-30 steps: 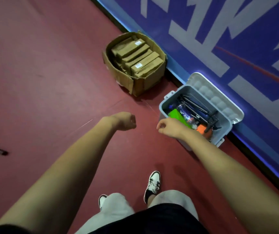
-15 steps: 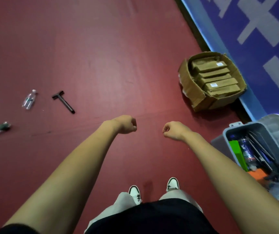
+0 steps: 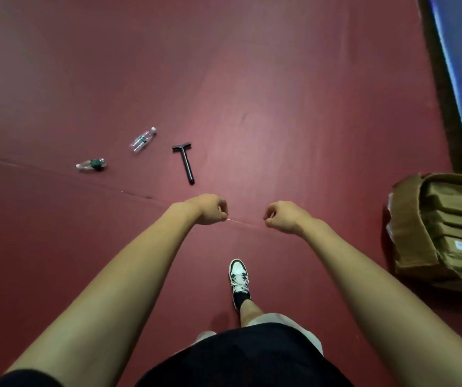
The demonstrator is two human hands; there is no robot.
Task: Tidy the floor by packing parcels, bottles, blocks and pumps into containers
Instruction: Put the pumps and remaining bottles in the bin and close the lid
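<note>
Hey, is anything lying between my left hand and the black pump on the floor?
Nothing visible. Only bare floor separates the left hand from the pump; the nearer bottle and the farther bottle lie off to the left.

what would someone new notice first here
Centre frame, the left hand and right hand are both curled, holding nothing. Beyond them on the red floor lie a clear bottle, a second bottle and a black T-handled pump. A cardboard box packed with brown parcels sits at the right edge.
</note>
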